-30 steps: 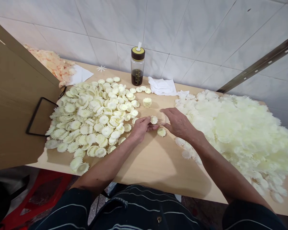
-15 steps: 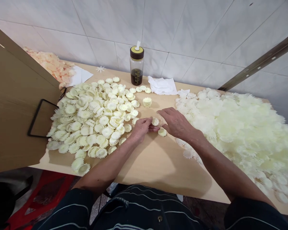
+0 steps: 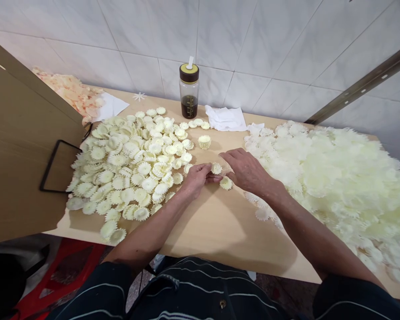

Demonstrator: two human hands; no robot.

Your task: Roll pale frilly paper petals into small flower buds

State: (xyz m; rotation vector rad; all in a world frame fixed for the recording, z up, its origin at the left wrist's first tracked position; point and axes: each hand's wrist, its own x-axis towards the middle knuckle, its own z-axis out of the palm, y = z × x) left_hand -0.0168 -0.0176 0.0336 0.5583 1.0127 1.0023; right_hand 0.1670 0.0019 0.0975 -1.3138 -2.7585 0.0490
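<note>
My left hand (image 3: 196, 178) is closed, its thumb and fingers pinching a small cream flower piece (image 3: 216, 168) with a scalloped edge. Just to its right, my right hand (image 3: 246, 172) has its fingers bent over toward the left hand. Between its thumb and fingertips is something thin and see-through that I cannot make out. On the table under my hands lies another cream flower piece (image 3: 226, 183). Slightly behind them stands a short stack of nested flower cups (image 3: 204, 142).
A heap of cup-shaped cream flower pieces (image 3: 133, 169) spreads at left; flatter, translucent petal layers (image 3: 330, 173) pile up at right. Behind stand a bottle of dark liquid (image 3: 189, 95) and folded white tissue (image 3: 226, 119). A cardboard panel (image 3: 23, 146) borders the left side.
Both hands keep nearly the same place and grip. The whole view has shifted very slightly; nothing has been picked up or put down.
</note>
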